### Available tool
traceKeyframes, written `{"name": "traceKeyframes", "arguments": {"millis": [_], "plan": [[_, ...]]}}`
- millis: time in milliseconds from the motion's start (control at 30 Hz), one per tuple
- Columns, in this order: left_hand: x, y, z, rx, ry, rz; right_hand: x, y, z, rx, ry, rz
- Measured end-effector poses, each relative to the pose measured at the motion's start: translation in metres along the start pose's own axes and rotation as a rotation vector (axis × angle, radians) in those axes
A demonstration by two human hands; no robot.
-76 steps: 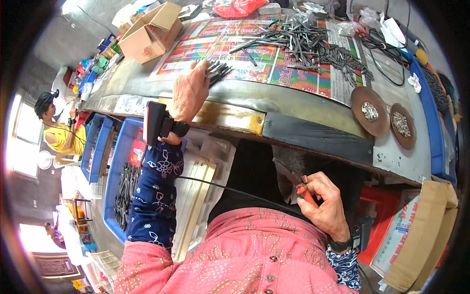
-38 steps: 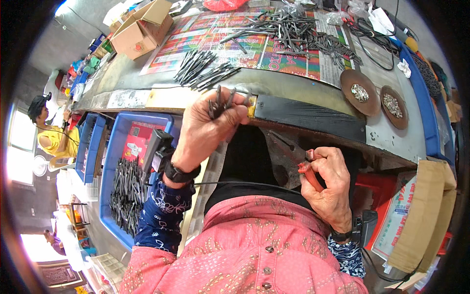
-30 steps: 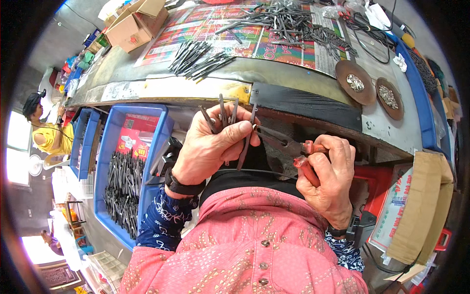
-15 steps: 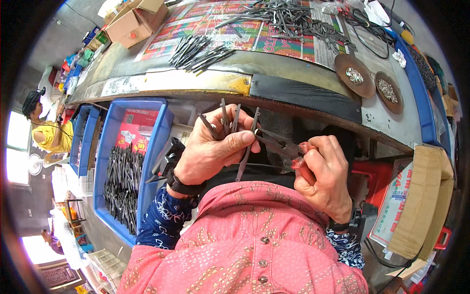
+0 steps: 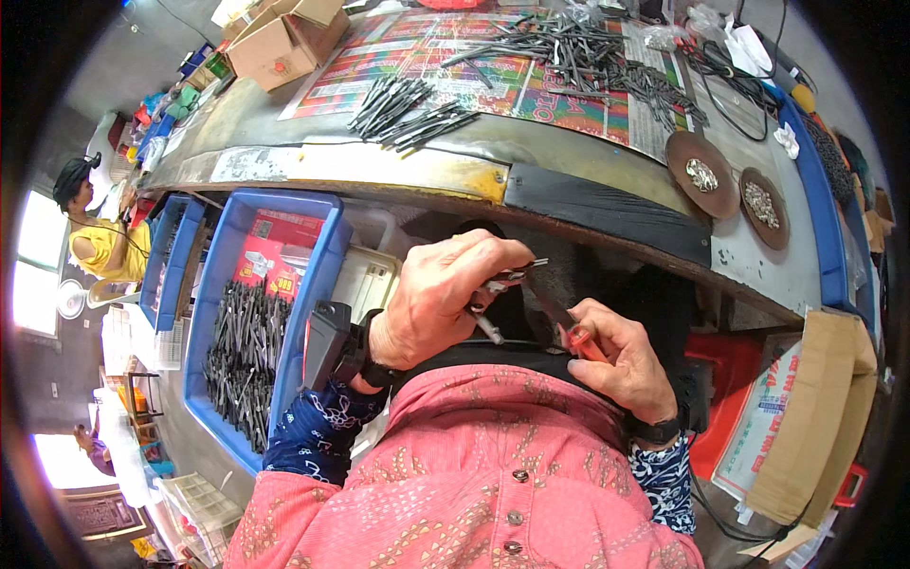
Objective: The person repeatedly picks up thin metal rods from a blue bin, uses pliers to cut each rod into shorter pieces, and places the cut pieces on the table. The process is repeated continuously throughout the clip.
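My left hand is closed on several slim dark pieces, its back turned up. Bright metal bits show on them under the fingers. How many it holds is mostly hidden. In my right hand is a pair of pliers with red handles. Their dark jaws point up and left, close to the left fingertips. Whether the jaws touch or grip a piece cannot be made out. Both hands are over my lap, just in front of the table edge.
A blue tub of slim black pieces stands at the left. On the table lie more dark pieces and two brown dishes of small metal parts. Cardboard stands at the right. Another person sits far left.
My left hand has rolled over, so its back faces up and the fanned pieces are mostly hidden. The pliers have tilted more upright, and the view has shifted slightly.
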State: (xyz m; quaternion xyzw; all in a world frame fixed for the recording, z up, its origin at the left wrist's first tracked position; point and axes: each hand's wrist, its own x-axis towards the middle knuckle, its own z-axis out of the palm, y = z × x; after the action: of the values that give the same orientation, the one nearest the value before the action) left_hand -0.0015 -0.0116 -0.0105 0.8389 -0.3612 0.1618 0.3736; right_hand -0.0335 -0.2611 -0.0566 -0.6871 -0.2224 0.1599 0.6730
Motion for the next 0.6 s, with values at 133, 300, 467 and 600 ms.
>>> {"name": "traceKeyframes", "arguments": {"millis": [133,300,467,600], "plan": [[0.008,-0.013,-0.006,0.16,0.017,-0.032,0.001,-0.007,-0.004,-0.206,0.107,-0.012],[0.019,-0.04,-0.031,0.342,0.073,-0.14,0.004,-0.005,-0.004,-0.297,0.194,-0.008],[0.034,-0.073,-0.037,0.3,0.117,-0.299,0.009,-0.001,-0.004,-0.354,0.195,-0.074],[0.052,-0.105,-0.037,0.446,0.129,-0.238,0.011,-0.001,-0.006,-0.39,0.196,-0.08]]}}
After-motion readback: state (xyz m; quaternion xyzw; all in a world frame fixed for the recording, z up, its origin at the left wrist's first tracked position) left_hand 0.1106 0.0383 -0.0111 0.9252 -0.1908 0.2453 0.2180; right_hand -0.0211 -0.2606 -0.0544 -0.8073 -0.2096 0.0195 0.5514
